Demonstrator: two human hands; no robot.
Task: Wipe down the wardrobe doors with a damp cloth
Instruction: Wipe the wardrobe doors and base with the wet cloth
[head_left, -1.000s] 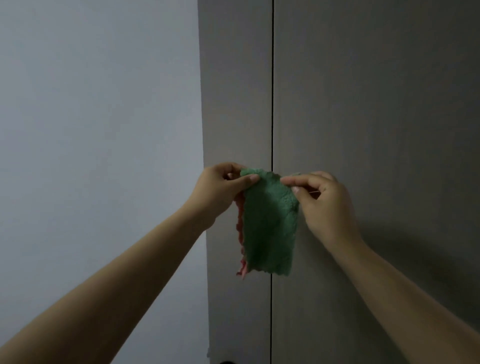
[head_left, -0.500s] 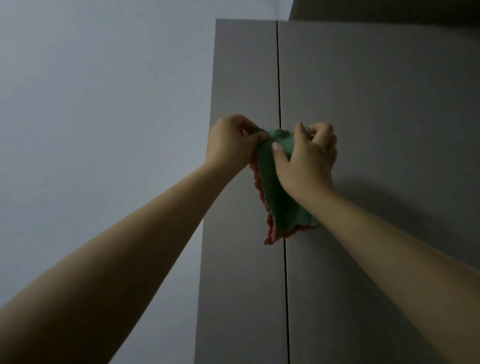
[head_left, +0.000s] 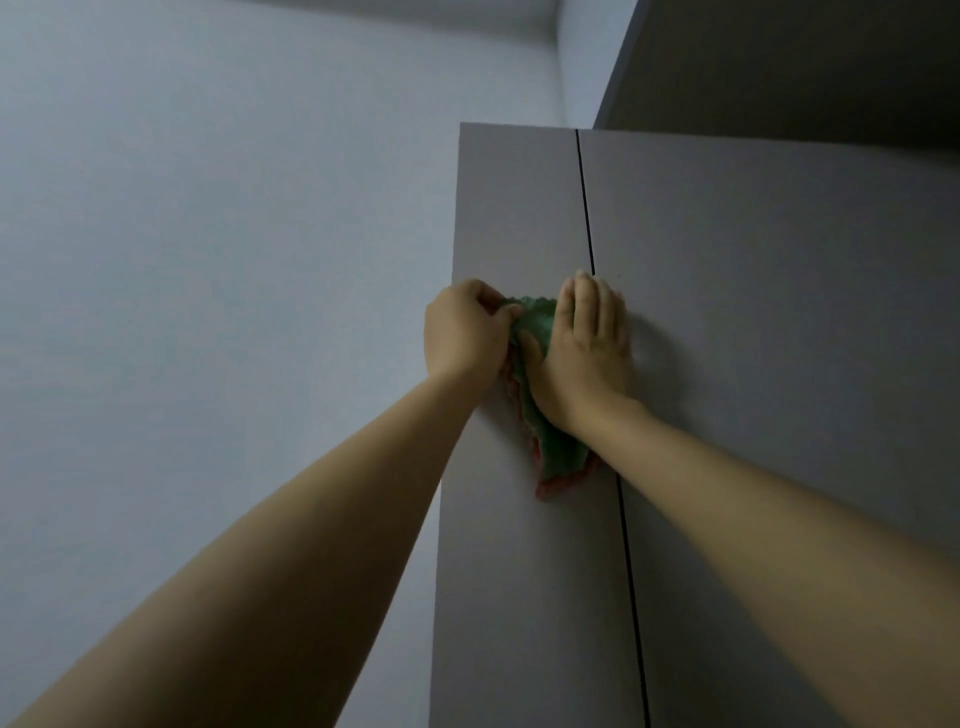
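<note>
Grey wardrobe doors (head_left: 753, 364), right hand (head_left: 584, 353) half-hiding cloth (head_left: 556, 441)

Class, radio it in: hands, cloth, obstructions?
Left hand pinching green cloth. Right hand flat, pressing it on wardrobe doors at the seam. Nothing obstructing.

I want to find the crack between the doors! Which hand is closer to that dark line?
Right. The right hand lies flat across the dark line, pressing the cloth. The left hand grips the cloth's edge, off to the left.
</note>
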